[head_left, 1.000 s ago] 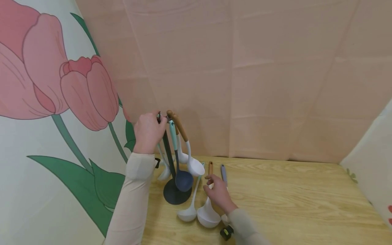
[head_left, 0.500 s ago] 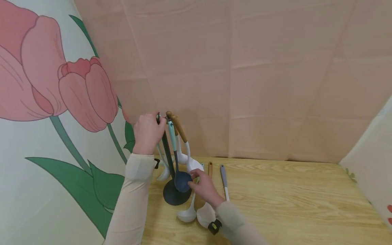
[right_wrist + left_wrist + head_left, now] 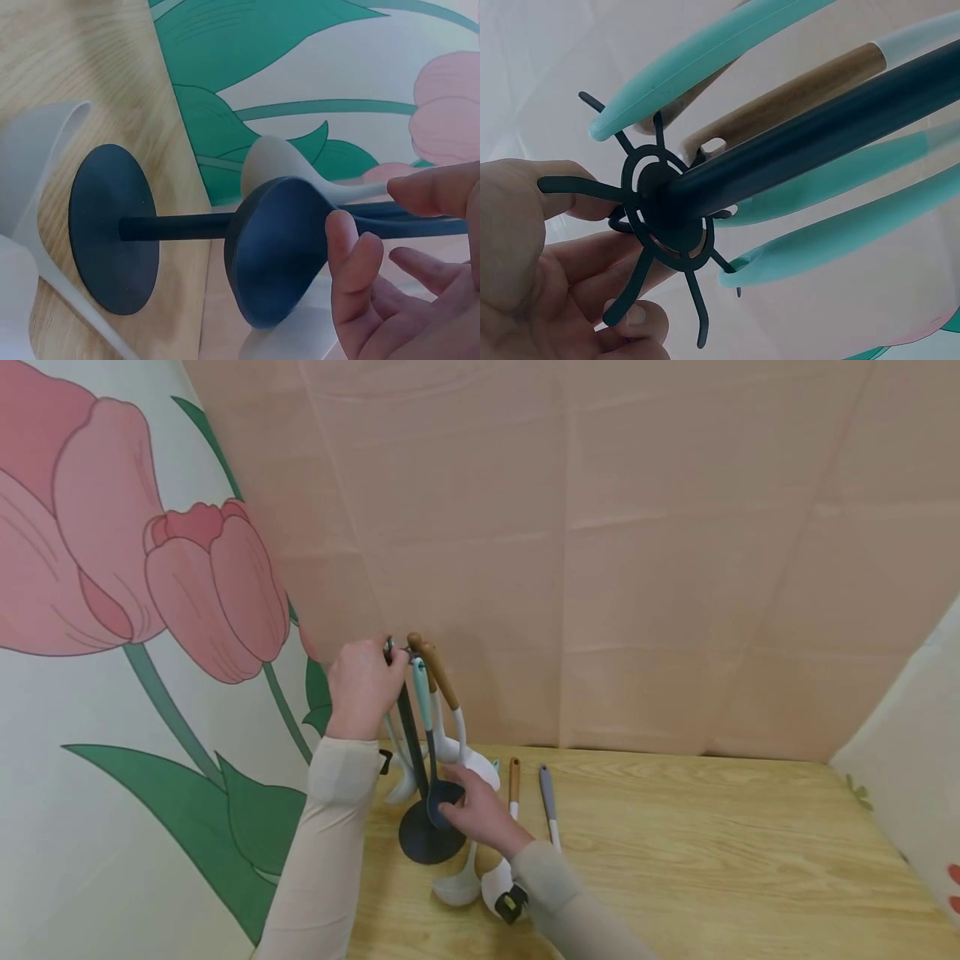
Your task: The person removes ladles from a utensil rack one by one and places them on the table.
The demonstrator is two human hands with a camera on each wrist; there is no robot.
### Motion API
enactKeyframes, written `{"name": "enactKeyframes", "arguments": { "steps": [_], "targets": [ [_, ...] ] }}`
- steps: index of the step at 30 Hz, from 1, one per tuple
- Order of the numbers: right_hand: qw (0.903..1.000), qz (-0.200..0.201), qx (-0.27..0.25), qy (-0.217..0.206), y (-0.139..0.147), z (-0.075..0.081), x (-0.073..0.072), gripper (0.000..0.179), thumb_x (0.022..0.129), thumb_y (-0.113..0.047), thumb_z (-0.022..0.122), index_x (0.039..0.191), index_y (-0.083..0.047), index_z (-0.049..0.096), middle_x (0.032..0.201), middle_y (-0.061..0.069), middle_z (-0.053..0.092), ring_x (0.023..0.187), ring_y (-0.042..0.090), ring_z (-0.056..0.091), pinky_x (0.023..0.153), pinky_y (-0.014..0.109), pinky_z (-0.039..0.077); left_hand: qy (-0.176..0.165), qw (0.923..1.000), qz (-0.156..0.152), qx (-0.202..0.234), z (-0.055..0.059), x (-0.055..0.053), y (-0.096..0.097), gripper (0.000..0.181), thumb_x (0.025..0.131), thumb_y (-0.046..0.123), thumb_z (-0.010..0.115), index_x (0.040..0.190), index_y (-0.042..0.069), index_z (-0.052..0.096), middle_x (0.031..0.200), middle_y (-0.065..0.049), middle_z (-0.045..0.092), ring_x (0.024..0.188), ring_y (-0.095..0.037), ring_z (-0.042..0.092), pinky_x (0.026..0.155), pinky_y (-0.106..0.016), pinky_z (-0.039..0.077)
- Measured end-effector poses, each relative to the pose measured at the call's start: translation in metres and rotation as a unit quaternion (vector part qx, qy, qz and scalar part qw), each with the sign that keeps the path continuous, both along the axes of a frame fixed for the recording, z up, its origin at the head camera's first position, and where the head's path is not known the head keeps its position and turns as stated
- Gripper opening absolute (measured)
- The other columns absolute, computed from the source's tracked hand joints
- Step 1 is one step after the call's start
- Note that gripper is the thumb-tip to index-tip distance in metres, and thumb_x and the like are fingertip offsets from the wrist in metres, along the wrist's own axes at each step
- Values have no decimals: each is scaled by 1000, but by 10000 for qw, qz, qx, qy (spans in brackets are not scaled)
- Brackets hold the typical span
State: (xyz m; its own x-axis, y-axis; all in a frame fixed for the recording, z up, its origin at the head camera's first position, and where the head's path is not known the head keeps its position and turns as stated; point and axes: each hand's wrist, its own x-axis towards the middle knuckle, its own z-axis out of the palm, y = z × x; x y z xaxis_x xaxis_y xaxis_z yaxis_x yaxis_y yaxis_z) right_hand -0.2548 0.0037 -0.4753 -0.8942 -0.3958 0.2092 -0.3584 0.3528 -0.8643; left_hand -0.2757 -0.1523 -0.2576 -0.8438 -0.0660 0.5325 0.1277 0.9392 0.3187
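My left hand (image 3: 363, 689) holds the top of a black utensil stand (image 3: 660, 191); in the left wrist view its thumb and fingers are at the ring above the hooks. Several ladles hang there, including a dark blue ladle (image 3: 277, 251) with a teal handle (image 3: 422, 693) and a white ladle (image 3: 480, 768) with a wooden handle. Beside the blue ladle's bowl is my right hand (image 3: 483, 810). In the right wrist view its fingers are spread apart around the ladle's neck; contact is unclear. The stand's round base (image 3: 427, 845) rests on the table.
On the wooden table (image 3: 697, 843) lie a white ladle (image 3: 457, 889), another ladle with a brown handle (image 3: 514, 777), partly behind the right arm, and a grey-handled utensil (image 3: 547, 789). A tulip-painted wall (image 3: 300, 793) stands close on the left, a pinkish cloth (image 3: 637, 568) behind.
My right hand has moved left from over the ladles on the table to the hanging blue ladle. The left hand has stayed at the top of the stand.
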Motion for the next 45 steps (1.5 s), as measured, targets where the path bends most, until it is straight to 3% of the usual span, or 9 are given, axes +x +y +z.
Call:
{"name": "enactKeyframes", "arguments": {
  "steps": [6, 12, 20, 25, 29, 33, 36, 45],
  "targets": [
    [9995, 280, -61, -105, -8, 3, 0, 66, 93, -8, 65, 152, -7, 36, 150, 18, 45, 72, 12, 63, 65, 28, 53, 34, 10000, -21, 1, -1, 1, 0, 24, 99, 22, 51, 81, 11, 62, 63, -8, 57, 55, -25, 53, 51, -35, 39],
    [9992, 307, -104, -231, -13, 6, -1, 70, 93, -5, 63, 155, -8, 31, 152, 17, 43, 72, 11, 61, 65, 29, 52, 30, 10000, -17, -32, 1, 2, -1, 25, 99, 23, 49, 80, 12, 61, 62, -8, 56, 54, -25, 53, 51, -35, 39],
    [9982, 323, -322, -398, -15, 7, -2, 66, 99, -20, 61, 156, -11, 29, 148, 16, 47, 75, 11, 64, 66, 30, 54, 21, 10000, -12, -44, 2, 2, -1, 25, 99, 22, 49, 82, 11, 63, 65, -9, 58, 55, -25, 53, 51, -36, 40],
    [9973, 235, -548, -419, -17, 3, -3, 52, 104, -29, 53, 150, -11, 38, 137, 17, 56, 75, 20, 67, 68, 32, 55, -61, 10000, 7, -32, 3, 3, 0, 23, 98, 22, 51, 87, 10, 66, 68, -9, 61, 56, -25, 54, 52, -35, 41],
    [9972, 140, -737, -78, -16, 3, -4, 36, 105, -28, 51, 135, -6, 53, 120, 14, 64, 72, 29, 67, 63, 31, 54, -93, 9999, 9, -37, 3, 2, 1, 23, 98, 23, 51, 89, 10, 67, 68, -9, 61, 58, -25, 54, 53, -35, 41],
    [9960, 124, -857, 218, -14, 3, -4, 28, 106, -27, 51, 118, -5, 63, 102, 7, 69, 65, 18, 63, 62, 28, 54, -64, 10000, 20, -42, 2, 1, 0, 24, 98, 23, 50, 91, 10, 68, 69, -9, 62, 58, -25, 55, 53, -36, 41],
    [9954, 155, -907, 251, -13, 2, -4, 24, 106, -26, 51, 114, -8, 64, 97, 8, 70, 62, 10, 59, 62, 27, 54, -52, 10000, 19, -29, 2, 1, 0, 24, 98, 23, 50, 88, 10, 67, 68, -9, 62, 58, -25, 54, 53, -36, 40],
    [9927, 105, -1162, 311, -13, 6, 1, 19, 105, -22, 54, 113, -9, 65, 96, 10, 71, 62, 15, 60, 59, 27, 54, -43, 10000, 37, -45, 3, 1, -1, 26, 98, 25, 52, 78, 11, 61, 64, -7, 57, 57, -25, 54, 52, -36, 41]
  ]
}}
